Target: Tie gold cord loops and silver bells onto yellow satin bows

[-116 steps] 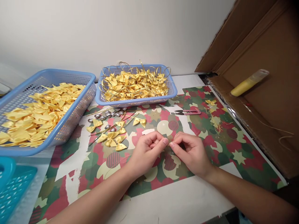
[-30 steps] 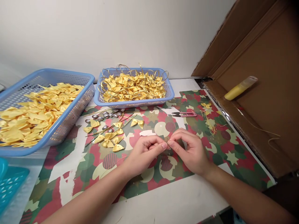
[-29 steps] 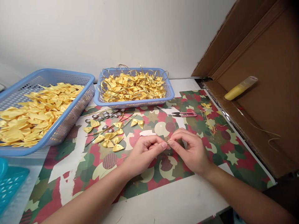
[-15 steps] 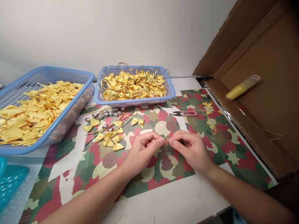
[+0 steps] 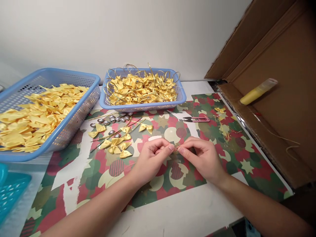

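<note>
My left hand [image 5: 153,158] and my right hand [image 5: 203,158] meet fingertip to fingertip over the patterned paper [image 5: 232,158]. Both are closed in a pinch on a thin gold cord [image 5: 175,145], of which only a short bit shows between the fingertips. Left of my hands lie a few loose yellow satin bows [image 5: 116,146] with gold cords and several small silver heart beads [image 5: 113,120].
A blue basket of bows with gold loops [image 5: 142,89] stands at the back, a larger blue basket of plain yellow bows [image 5: 41,108] at the left. Pink thread snips [image 5: 197,119] lie behind my right hand. An open cardboard box [image 5: 278,98] with a yellow tube [image 5: 258,91] lies at the right.
My hands have stayed together at the same spot, fingertips shifting only slightly on the cord. The view has drifted a little.
</note>
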`<control>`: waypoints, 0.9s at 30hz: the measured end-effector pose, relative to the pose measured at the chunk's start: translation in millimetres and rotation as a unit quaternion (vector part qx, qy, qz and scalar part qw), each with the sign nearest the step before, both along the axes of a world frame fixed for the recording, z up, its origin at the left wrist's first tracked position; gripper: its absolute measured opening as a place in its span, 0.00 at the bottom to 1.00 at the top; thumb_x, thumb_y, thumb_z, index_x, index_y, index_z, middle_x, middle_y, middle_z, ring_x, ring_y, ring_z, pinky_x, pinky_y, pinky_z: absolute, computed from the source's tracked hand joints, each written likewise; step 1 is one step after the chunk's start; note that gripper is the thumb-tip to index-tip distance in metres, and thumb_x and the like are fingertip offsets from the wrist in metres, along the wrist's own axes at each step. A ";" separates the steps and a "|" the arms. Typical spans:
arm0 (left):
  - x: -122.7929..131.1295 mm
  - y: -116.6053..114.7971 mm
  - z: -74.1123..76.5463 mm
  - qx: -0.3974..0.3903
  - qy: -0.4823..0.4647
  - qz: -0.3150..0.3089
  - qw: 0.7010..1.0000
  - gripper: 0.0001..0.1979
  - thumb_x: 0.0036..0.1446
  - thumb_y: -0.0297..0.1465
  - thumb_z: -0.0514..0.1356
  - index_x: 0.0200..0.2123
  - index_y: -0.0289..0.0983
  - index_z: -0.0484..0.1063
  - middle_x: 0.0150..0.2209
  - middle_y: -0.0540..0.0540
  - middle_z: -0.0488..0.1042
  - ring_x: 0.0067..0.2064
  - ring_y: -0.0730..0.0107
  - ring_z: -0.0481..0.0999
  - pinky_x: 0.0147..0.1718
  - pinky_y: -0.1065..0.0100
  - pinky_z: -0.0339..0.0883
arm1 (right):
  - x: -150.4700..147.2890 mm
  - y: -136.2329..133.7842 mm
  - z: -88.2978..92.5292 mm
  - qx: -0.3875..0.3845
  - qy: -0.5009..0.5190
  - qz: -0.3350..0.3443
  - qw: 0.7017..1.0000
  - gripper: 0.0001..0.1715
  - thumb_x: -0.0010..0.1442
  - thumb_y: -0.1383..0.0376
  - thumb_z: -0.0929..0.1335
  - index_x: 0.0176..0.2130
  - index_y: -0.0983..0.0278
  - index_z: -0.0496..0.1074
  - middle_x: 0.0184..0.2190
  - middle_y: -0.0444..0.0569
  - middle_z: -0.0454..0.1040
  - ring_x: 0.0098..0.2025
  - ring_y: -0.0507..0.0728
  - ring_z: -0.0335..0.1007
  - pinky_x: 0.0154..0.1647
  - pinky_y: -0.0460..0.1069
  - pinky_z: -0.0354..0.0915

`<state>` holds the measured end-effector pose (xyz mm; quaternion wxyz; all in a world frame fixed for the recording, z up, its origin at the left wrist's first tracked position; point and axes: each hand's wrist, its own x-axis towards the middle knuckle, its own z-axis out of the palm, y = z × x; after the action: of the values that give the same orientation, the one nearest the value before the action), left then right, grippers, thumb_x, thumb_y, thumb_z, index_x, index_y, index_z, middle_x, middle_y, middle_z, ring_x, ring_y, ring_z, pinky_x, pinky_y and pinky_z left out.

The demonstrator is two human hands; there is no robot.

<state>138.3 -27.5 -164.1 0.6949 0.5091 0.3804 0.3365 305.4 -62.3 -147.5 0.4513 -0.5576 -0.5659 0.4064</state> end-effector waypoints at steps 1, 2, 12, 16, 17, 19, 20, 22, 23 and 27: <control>0.0 0.0 -0.1 0.000 0.000 0.000 1.000 0.18 0.57 0.43 0.60 0.25 0.35 0.67 0.19 0.56 0.51 0.21 0.80 0.47 0.19 0.73 0.41 | 0.1 0.1 -0.2 0.000 0.000 -0.001 1.000 0.08 0.57 0.65 0.70 0.27 0.62 0.77 0.24 0.46 0.73 0.28 0.53 0.66 0.26 0.47 0.61; -0.1 0.1 -0.2 0.001 -0.001 -0.001 1.000 0.18 0.58 0.43 0.59 0.25 0.35 0.67 0.19 0.56 0.51 0.21 0.80 0.47 0.19 0.73 0.41 | 0.2 0.2 -0.3 -0.001 0.001 -0.001 1.000 0.08 0.57 0.65 0.70 0.26 0.62 0.77 0.23 0.45 0.72 0.27 0.52 0.66 0.26 0.47 0.61; 0.0 0.1 -1.7 0.002 -0.002 -0.002 1.000 0.17 0.58 0.42 0.59 0.25 0.35 0.67 0.19 0.57 0.52 0.21 0.80 0.48 0.18 0.74 0.42 | 1.2 1.1 -0.6 -0.010 0.004 0.015 1.000 0.09 0.57 0.65 0.70 0.26 0.63 0.76 0.22 0.45 0.71 0.26 0.51 0.63 0.26 0.47 0.59; -0.8 -0.3 -2.2 0.002 -0.003 -0.002 1.000 0.17 0.58 0.41 0.59 0.25 0.35 0.67 0.19 0.57 0.51 0.21 0.80 0.48 0.18 0.74 0.42 | 0.7 1.2 -0.4 -0.008 0.004 0.016 1.000 0.09 0.57 0.65 0.70 0.26 0.63 0.76 0.22 0.45 0.71 0.26 0.51 0.63 0.26 0.47 0.59; -0.9 -0.3 -2.4 0.003 -0.003 -0.003 1.000 0.17 0.58 0.41 0.59 0.25 0.35 0.67 0.19 0.57 0.51 0.21 0.80 0.48 0.18 0.74 0.42 | 0.6 1.2 -0.4 -0.008 0.004 0.017 1.000 0.09 0.57 0.65 0.70 0.26 0.63 0.76 0.22 0.45 0.71 0.26 0.51 0.63 0.26 0.47 0.59; -1.0 -0.1 -2.7 0.002 -0.003 -0.001 1.000 0.17 0.58 0.41 0.59 0.25 0.35 0.67 0.19 0.56 0.52 0.21 0.80 0.48 0.18 0.74 0.42 | 0.5 1.2 -0.2 -0.007 0.003 0.017 1.000 0.09 0.57 0.65 0.70 0.26 0.63 0.76 0.22 0.45 0.71 0.26 0.51 0.64 0.26 0.48 0.59; -1.0 0.0 -2.7 0.002 -0.003 -0.001 1.000 0.17 0.58 0.41 0.59 0.25 0.35 0.67 0.19 0.56 0.52 0.21 0.80 0.48 0.18 0.74 0.42 | 0.5 1.2 -0.1 -0.006 0.003 0.017 1.000 0.09 0.57 0.65 0.70 0.26 0.63 0.76 0.22 0.45 0.71 0.26 0.51 0.64 0.26 0.48 0.60; -0.9 0.3 -2.4 0.002 -0.003 -0.001 1.000 0.17 0.58 0.41 0.59 0.25 0.35 0.67 0.19 0.56 0.52 0.21 0.80 0.48 0.18 0.74 0.42 | 0.5 1.3 0.2 -0.006 0.004 0.017 1.000 0.09 0.57 0.65 0.70 0.25 0.63 0.76 0.22 0.45 0.71 0.26 0.51 0.63 0.26 0.47 0.60; -0.9 0.3 -2.1 0.002 -0.003 -0.003 1.000 0.16 0.58 0.41 0.59 0.25 0.35 0.67 0.19 0.56 0.52 0.21 0.80 0.48 0.18 0.74 0.42 | 0.5 1.4 0.3 -0.006 0.004 0.017 1.000 0.09 0.57 0.65 0.70 0.25 0.63 0.76 0.22 0.45 0.70 0.26 0.51 0.63 0.26 0.47 0.59; -0.6 0.3 -1.0 0.006 -0.003 -0.006 1.000 0.16 0.58 0.41 0.59 0.25 0.35 0.67 0.19 0.57 0.52 0.21 0.81 0.48 0.18 0.74 0.42 | 0.5 1.1 0.7 -0.006 0.003 0.017 1.000 0.09 0.57 0.65 0.70 0.25 0.63 0.76 0.21 0.44 0.70 0.26 0.51 0.63 0.26 0.47 0.59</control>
<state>137.7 -27.2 -165.2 0.6949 0.5144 0.3733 0.3364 305.9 -61.2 -146.9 0.4424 -0.5496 -0.5714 0.4191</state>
